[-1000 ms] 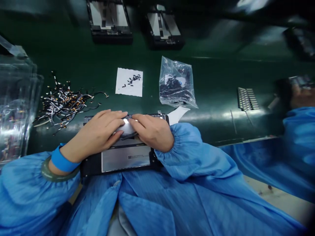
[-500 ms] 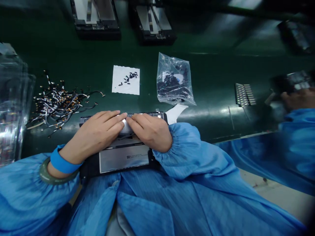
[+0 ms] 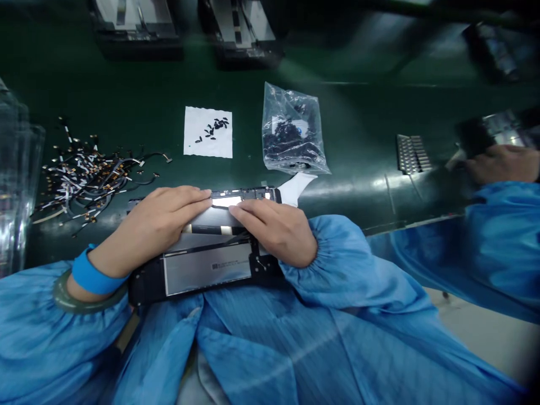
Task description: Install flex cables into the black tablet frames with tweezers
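Observation:
An opened electronic device (image 3: 208, 269) with a black frame and silver plates lies against the front edge, close to my body. My left hand (image 3: 162, 219) rests flat over its upper left part, fingers stretched together toward the middle. Over the upper right part lies my right hand (image 3: 276, 228), its fingers bent together and the tips at a bright silver area; what they hold, if anything, is hidden. A white strip (image 3: 297, 188) sticks out behind the device's right end.
Behind the device are a white sheet (image 3: 207, 147) with small black parts and a clear bag (image 3: 295, 132) of black pieces. A cable pile (image 3: 90, 180) lies left, metal pieces (image 3: 412, 154) right. Another person's hand (image 3: 504, 163) is at the far right.
My right hand has moved right, away from my left hand, uncovering more of the device's silver middle. The whole view has shifted slightly.

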The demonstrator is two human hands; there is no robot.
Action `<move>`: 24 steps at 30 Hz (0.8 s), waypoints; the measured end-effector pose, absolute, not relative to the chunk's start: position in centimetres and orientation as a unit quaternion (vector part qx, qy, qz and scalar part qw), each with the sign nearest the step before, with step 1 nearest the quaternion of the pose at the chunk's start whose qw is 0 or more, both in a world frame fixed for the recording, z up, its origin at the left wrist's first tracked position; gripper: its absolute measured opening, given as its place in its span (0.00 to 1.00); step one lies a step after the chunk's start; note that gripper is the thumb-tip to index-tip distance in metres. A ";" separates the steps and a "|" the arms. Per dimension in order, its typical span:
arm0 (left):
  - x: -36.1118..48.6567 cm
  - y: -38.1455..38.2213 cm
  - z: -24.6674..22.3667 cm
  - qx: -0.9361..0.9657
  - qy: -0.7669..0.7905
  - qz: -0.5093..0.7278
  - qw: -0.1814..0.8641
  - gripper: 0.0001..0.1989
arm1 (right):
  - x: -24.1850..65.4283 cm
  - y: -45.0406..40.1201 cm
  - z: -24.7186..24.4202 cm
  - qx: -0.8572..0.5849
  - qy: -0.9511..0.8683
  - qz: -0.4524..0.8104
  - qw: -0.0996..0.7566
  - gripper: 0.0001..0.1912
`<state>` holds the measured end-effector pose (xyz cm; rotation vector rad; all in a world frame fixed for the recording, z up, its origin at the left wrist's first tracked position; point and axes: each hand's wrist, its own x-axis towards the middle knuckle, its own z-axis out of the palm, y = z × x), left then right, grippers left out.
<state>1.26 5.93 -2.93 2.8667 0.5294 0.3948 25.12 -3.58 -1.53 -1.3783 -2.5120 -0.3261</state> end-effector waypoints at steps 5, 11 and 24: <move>1.3 5.6 -2.9 0.974 0.182 0.118 0.072 0.19 | 25.5 -3.7 -2.4 -0.475 -0.851 -0.152 0.164 0.14; 1.4 5.5 -2.7 0.970 0.204 0.094 0.096 0.22 | 25.5 -3.4 -2.9 -0.483 -0.847 -0.166 0.144 0.15; 1.5 5.4 -2.6 0.971 0.205 0.085 0.090 0.21 | 25.3 -3.5 -2.8 -0.492 -0.845 -0.159 0.135 0.14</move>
